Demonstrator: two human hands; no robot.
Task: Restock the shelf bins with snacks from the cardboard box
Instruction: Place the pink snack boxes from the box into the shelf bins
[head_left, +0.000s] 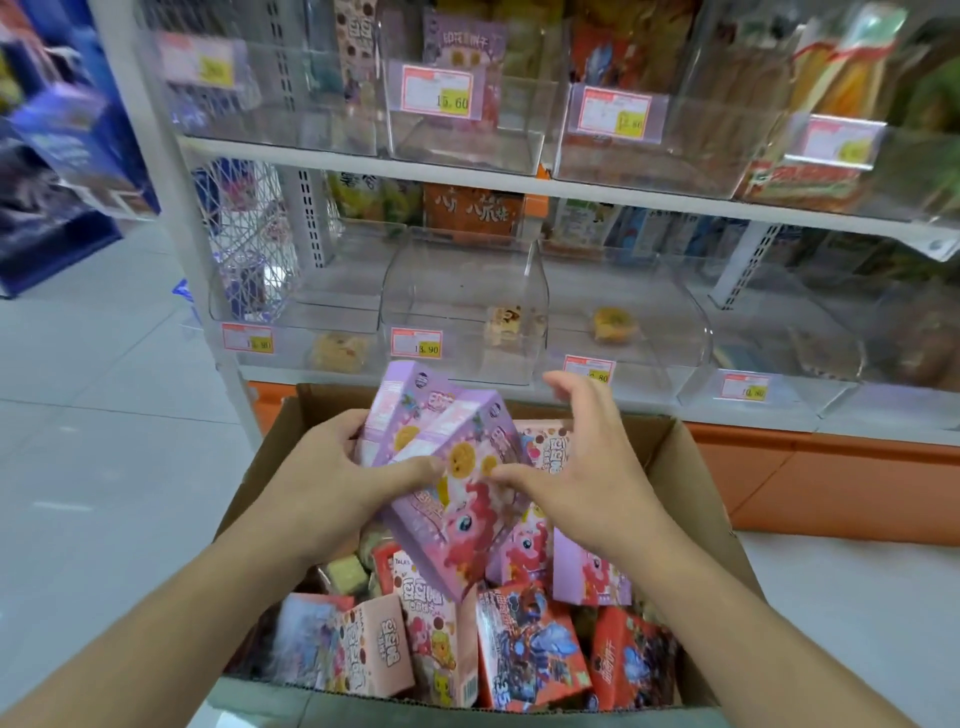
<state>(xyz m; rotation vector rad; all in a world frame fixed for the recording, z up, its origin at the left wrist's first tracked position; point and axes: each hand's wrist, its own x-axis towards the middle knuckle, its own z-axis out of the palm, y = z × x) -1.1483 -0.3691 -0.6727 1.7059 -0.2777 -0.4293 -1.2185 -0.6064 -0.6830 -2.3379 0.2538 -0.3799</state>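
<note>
An open cardboard box (696, 467) sits on the floor below me, full of several snack boxes in purple, pink and red. My left hand (332, 467) grips two purple snack boxes (447, 478) stacked together, lifted above the carton, its thumb across the front one. My right hand (587, 467) is beside them with fingers spread and straight, its thumb touching the front purple box. Clear shelf bins (462, 306) stand on the shelf just beyond the carton; the middle one holds a single wrapped pastry (506, 322).
A white shelf unit with two rows of clear bins and price tags (415, 344) faces me. An upper bin (467, 140) has purple boxes behind it. Orange base panel (810, 483) runs below the shelf. Blue display (67, 156) stands at the left, pale tiled floor around.
</note>
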